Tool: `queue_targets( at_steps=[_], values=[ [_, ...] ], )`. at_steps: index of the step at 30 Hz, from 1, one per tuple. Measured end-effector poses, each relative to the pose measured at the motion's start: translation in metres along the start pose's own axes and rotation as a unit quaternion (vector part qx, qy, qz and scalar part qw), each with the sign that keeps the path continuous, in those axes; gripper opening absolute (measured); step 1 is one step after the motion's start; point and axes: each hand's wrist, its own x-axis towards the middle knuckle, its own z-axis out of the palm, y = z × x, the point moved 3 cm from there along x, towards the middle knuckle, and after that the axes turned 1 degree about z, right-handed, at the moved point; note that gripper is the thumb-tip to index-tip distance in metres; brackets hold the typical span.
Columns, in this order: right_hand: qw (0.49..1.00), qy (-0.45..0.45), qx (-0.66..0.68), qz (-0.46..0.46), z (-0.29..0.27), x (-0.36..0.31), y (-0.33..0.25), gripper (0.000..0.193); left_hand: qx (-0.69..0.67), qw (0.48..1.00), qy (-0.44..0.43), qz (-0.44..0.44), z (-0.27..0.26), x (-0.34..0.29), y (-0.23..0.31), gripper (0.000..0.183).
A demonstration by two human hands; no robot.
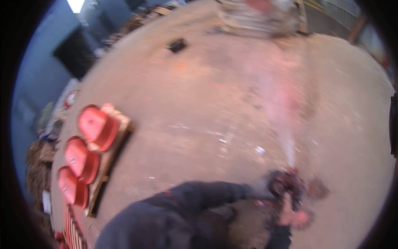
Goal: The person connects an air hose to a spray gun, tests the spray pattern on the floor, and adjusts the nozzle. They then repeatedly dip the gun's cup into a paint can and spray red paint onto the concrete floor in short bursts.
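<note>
A dark red spray gun (291,176), smeared by motion, is at the lower right. A pale pinkish plume of mist (284,116) shoots from its tip, away from me across the floor. My left hand (275,184), in a dark glove at the end of a dark sleeve, is closed around the gun's body. Just nearer to me, my right hand (292,216) looks pinkish and wraps the gun's lower part, its fingers blurred. A brownish, reddish lump (317,189) shows beside the gun; what it is I cannot tell.
Three red rounded castings (98,124) lie on a wooden pallet (108,164) at left. A small black box-like object (177,45) rests on the floor farther off. Pale wrapped bulk (261,20) stands at the back. Piled material lines the blue wall (37,83). White scraps (260,150) dot the concrete.
</note>
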Motion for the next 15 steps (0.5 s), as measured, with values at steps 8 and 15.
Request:
queue_targets(
  at_steps=[8, 15],
  values=[
    [0.938, -0.144, -0.165, -0.268, -0.008, 0.013, -0.028, 0.051, -0.003, 0.998, 0.053, -0.042, 0.012, 0.003, -0.003, 0.11],
    [0.968, -0.19, -0.02, -0.162, -0.005, 0.029, 0.006, 0.061, -0.001, 0.999, 0.045, -0.03, 0.011, 0.005, 0.001, 0.105]
  ],
)
